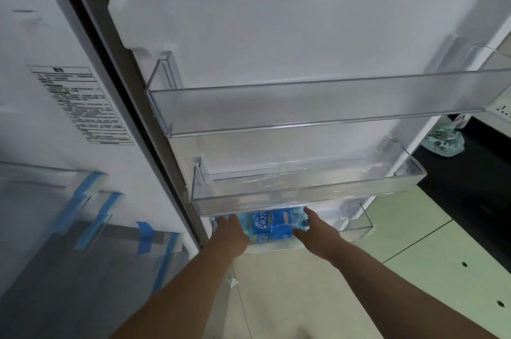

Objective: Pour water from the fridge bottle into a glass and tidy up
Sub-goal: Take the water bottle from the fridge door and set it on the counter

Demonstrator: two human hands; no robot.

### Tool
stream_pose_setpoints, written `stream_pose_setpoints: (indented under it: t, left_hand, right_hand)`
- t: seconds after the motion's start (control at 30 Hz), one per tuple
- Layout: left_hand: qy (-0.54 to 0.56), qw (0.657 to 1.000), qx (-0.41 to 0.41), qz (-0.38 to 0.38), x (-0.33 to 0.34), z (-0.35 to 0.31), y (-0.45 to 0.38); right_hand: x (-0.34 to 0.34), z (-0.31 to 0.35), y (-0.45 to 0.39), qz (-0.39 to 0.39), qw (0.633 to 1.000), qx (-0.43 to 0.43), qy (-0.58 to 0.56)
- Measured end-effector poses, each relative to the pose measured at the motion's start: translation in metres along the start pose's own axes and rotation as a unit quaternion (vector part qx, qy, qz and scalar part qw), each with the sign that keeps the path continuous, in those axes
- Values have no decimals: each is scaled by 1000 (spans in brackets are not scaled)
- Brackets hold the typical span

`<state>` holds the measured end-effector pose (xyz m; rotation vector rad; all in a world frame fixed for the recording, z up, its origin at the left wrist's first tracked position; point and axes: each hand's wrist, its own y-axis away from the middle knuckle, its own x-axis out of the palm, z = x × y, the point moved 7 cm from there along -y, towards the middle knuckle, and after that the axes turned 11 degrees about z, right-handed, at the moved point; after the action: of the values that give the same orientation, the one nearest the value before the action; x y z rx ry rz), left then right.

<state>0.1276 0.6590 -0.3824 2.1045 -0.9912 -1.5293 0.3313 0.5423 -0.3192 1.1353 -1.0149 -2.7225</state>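
The head camera looks down the inside of an open fridge door (276,20), white and smooth, with three clear plastic door bins stacked down it: an upper bin (318,106), a middle bin (304,189) and a lowest bin (356,221) partly hidden beneath the middle one. To the left, the fridge interior shows a printed label (80,106) on its white wall and clear drawers held with strips of blue tape (143,231). Below and to the right lies a pale green tiled floor (414,242), with a dark patch of floor further right and a crumpled plastic bag (445,142) on it.

Both bare forearms reach forward and down into the lowest bin. The left hand (231,233) lies against the left side of the water bottle (272,224), its fingers hidden under the middle bin, so their grip cannot be told. The right hand (318,231) touches the bottle's right side, fingers extended toward it; whether they wrap it is unclear.

The bottle sits in the lowest bin between the hands, blue label facing the camera. Its long axis cannot be told; its cap is hidden.
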Motion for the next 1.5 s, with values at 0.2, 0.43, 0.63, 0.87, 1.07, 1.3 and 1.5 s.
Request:
stream_pose_setpoints:
  t: [0.2, 0.43, 0.63, 0.87, 1.07, 1.3, 1.5]
  left_hand:
    - [12, 1000, 20, -17, -7, 11, 6]
    - [-15, 999, 34, 3, -12, 7, 15]
    - [164, 980, 64, -96, -22, -6, 59]
    - [401, 884, 183, -156, -12, -25, 121]
    - [440, 856, 241, -125, -4, -56, 155]
    - [414, 857, 247, -181, 2, -74, 183]
    - [386, 865, 237, -217, 13, -84, 197]
  right_hand:
    - [1, -16, -5, -8, 999, 24, -22]
    - [9, -35, -20, 1, 998, 35, -51]
    - [2, -34, -16, 14, 997, -2, -71]
    - [-15, -37, -4, -17, 994, -40, -101]
    - [-24, -28, 10, -37, 985, -139, -91]
    - [-20, -36, 11, -55, 975, -195, -88]
    - [-18, -47, 16, -63, 969, -219, -92]
